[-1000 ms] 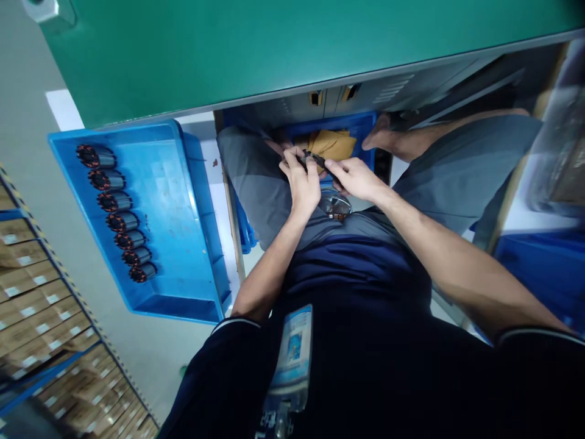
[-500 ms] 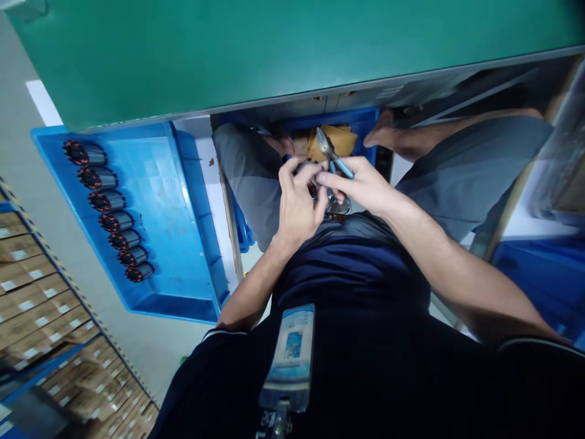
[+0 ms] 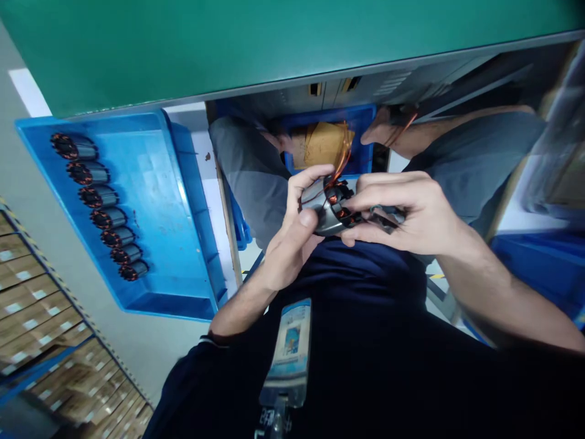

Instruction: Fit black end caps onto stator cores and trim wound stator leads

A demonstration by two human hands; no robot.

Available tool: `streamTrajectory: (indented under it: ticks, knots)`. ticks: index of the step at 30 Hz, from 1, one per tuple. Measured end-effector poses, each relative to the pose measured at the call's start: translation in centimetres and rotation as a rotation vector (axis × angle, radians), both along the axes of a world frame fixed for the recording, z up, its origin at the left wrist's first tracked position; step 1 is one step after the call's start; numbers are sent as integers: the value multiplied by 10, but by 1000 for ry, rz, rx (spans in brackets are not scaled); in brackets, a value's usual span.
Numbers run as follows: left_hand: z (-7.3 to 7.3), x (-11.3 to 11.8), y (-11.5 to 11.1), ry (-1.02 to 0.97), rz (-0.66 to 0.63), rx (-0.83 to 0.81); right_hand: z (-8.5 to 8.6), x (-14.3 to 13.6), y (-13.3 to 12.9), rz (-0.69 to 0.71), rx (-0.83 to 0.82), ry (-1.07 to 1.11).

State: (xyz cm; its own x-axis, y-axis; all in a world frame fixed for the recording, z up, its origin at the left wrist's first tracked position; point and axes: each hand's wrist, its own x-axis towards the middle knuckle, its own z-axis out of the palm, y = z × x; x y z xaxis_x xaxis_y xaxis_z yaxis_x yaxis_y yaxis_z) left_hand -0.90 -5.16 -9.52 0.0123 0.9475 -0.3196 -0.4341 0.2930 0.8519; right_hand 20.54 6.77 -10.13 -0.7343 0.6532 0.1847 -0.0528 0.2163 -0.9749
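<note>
In front of my waist, my left hand (image 3: 297, 228) is wrapped round a motor stator (image 3: 320, 209), a silver ring with black inner parts and copper windings. Long copper wires (image 3: 342, 160) stick up from its far side. My right hand (image 3: 404, 210) has thumb and forefinger at the stator's right end. Tucked in its palm are wire cutters (image 3: 386, 217), mostly hidden by the fingers. Several similar stators (image 3: 98, 196) lie in a row along the left side of a blue tray (image 3: 155, 183).
A green tabletop (image 3: 274, 42) spans the far side, its edge just beyond my knees. Below it, a blue bin (image 3: 372, 113) holds brown cardboard pieces (image 3: 322, 146). Stacked cartons (image 3: 31, 286) stand at the far left. A badge (image 3: 290, 347) hangs from my chest.
The stator has risen into plain view, its wires now upright. The cutters, earlier pointing up from my right fingers, are now folded into the palm. My right hand has shifted right.
</note>
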Motion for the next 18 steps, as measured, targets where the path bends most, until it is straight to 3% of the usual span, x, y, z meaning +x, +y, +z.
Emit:
streamTrajectory:
  ticks: [3,9,14,16,18]
  knots:
    - [4,7,0,-163,40,-23,5,0,-8,-52,12,-6]
    - [4,19,-3,156,190,137,20,-28,-48,-532,-212,37]
    - [13,31,0,37,229,41,17,-43,-58,-751,-178,86]
    - [16,33,3,-13,252,-16,17,-33,-55,-793,-205,86]
    - [19,33,6,-36,281,-75,21,-15,-53,-690,-198,-40]
